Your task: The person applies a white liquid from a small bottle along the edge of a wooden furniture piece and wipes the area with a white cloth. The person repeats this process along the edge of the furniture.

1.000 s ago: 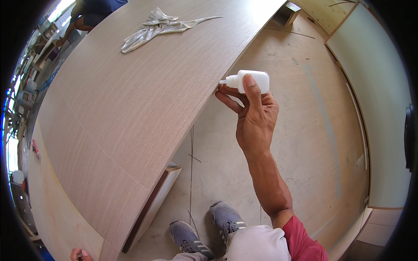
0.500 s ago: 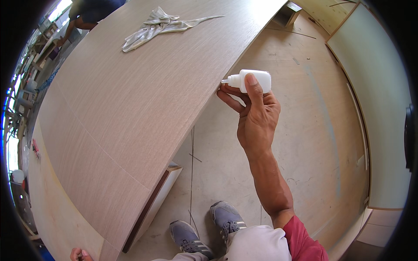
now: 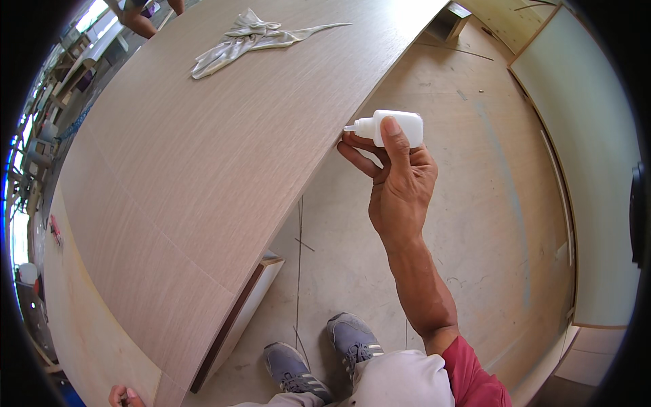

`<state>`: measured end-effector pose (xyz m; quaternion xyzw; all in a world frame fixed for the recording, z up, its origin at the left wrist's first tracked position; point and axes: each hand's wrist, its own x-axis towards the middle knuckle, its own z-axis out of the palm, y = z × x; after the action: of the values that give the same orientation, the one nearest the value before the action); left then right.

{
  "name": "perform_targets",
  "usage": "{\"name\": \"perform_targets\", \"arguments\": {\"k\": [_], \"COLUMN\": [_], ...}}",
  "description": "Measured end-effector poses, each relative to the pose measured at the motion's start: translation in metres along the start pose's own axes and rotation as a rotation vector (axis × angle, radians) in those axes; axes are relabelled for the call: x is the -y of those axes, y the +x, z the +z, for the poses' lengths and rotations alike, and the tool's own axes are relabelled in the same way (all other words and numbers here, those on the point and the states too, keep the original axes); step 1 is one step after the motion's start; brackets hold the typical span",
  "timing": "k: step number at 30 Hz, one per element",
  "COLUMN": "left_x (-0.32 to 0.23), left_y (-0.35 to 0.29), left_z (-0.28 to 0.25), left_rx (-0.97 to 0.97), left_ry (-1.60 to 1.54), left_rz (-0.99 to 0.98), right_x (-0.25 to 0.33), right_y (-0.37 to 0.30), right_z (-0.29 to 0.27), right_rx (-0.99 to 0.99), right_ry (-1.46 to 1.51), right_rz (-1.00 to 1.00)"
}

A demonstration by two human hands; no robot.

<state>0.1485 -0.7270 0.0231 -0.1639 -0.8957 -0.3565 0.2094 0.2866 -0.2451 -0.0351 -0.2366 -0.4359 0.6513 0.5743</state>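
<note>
My right hand (image 3: 400, 173) is closed around a small white squeeze bottle (image 3: 400, 129), with the thumb along its upper side. The bottle lies nearly level, and its thin nozzle points left at the edge of a large wood-grain panel (image 3: 224, 149). Two of my right fingers reach to that panel edge below the nozzle. At the bottom left, only the fingertips of my left hand (image 3: 127, 396) show, curled over the panel's near corner; what they hold, if anything, is hidden.
A crumpled whitish cloth (image 3: 247, 41) lies on the far part of the panel. Under the near end stands a wooden support (image 3: 241, 315). A pale framed panel (image 3: 583, 163) leans at the right. Another person (image 3: 139, 20) is at the far left, and a red tool (image 3: 55, 229) lies near the left rim.
The other person at the far left has shifted, with legs now showing by the panel. My right hand and the bottle stay almost where they were.
</note>
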Motion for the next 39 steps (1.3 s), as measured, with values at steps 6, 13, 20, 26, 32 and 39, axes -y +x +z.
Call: {"name": "perform_targets", "arguments": {"k": [6, 13, 20, 26, 32, 39], "left_x": [0.0002, -0.0031, -0.0003, 0.0029, -0.0020, 0.0022], "left_y": [0.0000, 0.0008, 0.0010, 0.0008, 0.0000, 0.0004], "left_z": [0.0001, 0.0012, 0.0008, -0.0004, 0.0017, -0.0005], "left_rx": [-0.004, 0.004, -0.004, -0.001, -0.007, 0.004], "left_ry": [-0.011, 0.002, -0.007, 0.008, -0.013, -0.001], "left_rz": [0.000, -0.006, -0.008, -0.010, -0.025, -0.008], "right_x": [-0.0014, -0.0008, -0.0004, -0.0016, -0.0011, -0.0008], "right_y": [0.0001, 0.0010, -0.0017, 0.0007, 0.0009, -0.0050], "right_z": [-0.0001, -0.0016, -0.0003, 0.0008, 0.0001, 0.0011], "right_rx": [-0.011, 0.002, 0.013, -0.015, -0.013, 0.010], "right_ry": [0.013, -0.006, -0.023, -0.016, -0.011, -0.014], "right_rz": [0.005, 0.001, -0.008, 0.004, 0.003, 0.006]}}
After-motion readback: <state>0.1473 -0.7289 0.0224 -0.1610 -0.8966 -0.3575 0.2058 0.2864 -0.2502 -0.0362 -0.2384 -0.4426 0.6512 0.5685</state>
